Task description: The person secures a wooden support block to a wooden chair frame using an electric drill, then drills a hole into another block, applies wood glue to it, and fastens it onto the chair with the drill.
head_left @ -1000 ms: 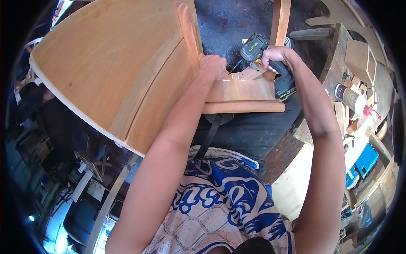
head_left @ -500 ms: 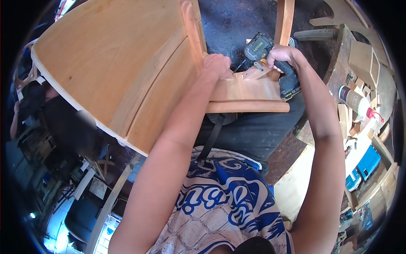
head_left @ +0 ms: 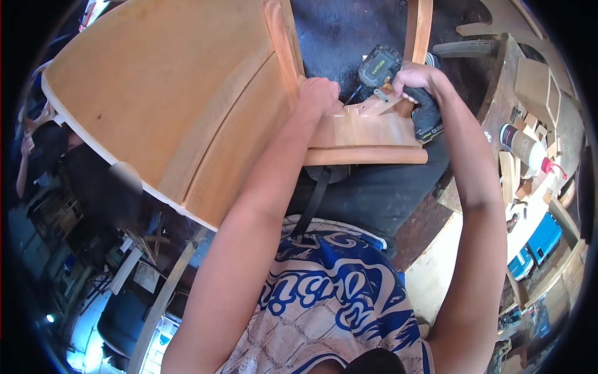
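Observation:
My right hand [head_left: 416, 79] is wrapped round the grip of a dark cordless drill [head_left: 381, 65], whose battery end hangs down beside the wood. Its thin bit points left and down, towards the inside of a pale wooden chair frame [head_left: 367, 132]. Closed over the corner of that frame, close to the bit's tip, is my left hand [head_left: 319, 95]; its fingertips are partly hidden. A small metal piece shows on the corner brace [head_left: 381, 103] just below the drill. Whether the bit touches wood or a screw I cannot tell.
A broad curved wooden panel [head_left: 162, 81] fills the upper left, and a chair leg [head_left: 418, 31] rises behind the drill. On the right bench lie wood offcuts, a glue bottle [head_left: 522, 147] with a red cap and a blue case [head_left: 544, 237]. Another person [head_left: 53, 146] is at far left.
The drill has tilted very slightly, its head a little higher. Both hands keep their holds, and the chair frame has hardly shifted.

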